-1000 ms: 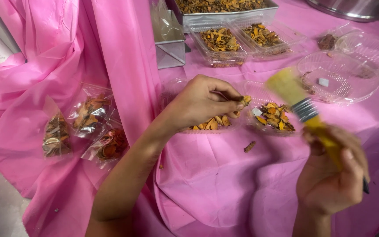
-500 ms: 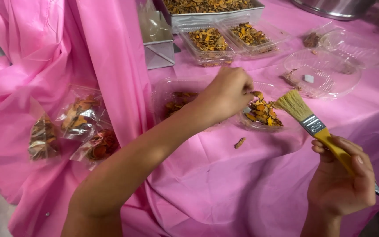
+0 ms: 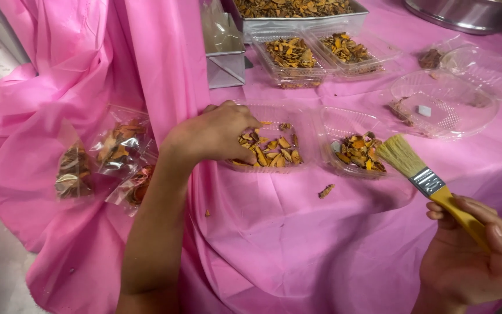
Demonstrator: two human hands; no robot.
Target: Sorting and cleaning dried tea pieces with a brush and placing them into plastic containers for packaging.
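The right hand grips a light brush by its handle, lower right. The left hand pinches crumbly chips mid-frame.

Pink-draped table bears clear trays and a loose chip

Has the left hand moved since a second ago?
Yes. The left hand slid left, from the gap between the two open trays onto the left tray, away from the right tray.

Clear filled pouches, left
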